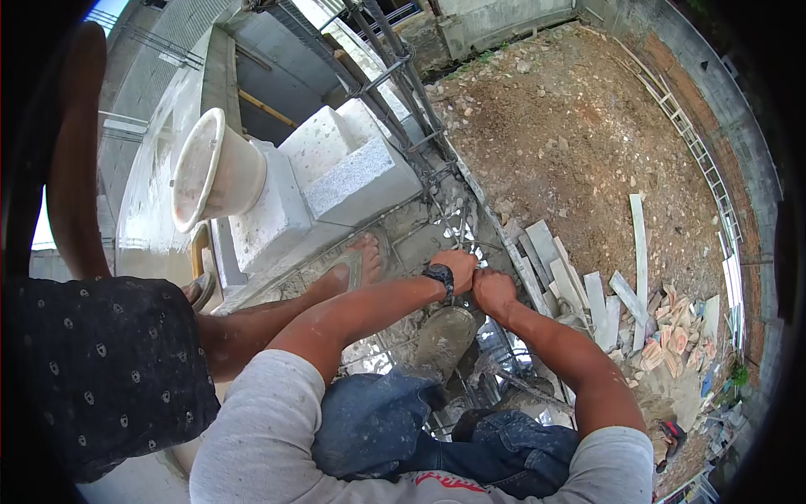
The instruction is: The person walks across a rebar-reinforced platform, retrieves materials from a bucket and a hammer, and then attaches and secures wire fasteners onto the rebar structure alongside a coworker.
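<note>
My left hand (456,270), with a dark watch at the wrist, is closed in a fist low over the ledge. Against it sits my right hand (493,290), its fingers also curled tight. The two meet at the knuckles beside thin steel bars (463,225) that run along the ledge. Whatever the fingers grip is hidden or too small to name. Below my hands is my muddy boot (447,336), and my knees in blue jeans (369,420) are bent.
Another person in dark patterned shorts (117,370) stands at left, a sandalled foot (365,262) near my left arm. A white bucket (243,172) rests on pale blocks (357,181). Upright rebar (390,55) rises ahead. Right of the ledge, boards (571,277) lie on lower dirt ground (579,126).
</note>
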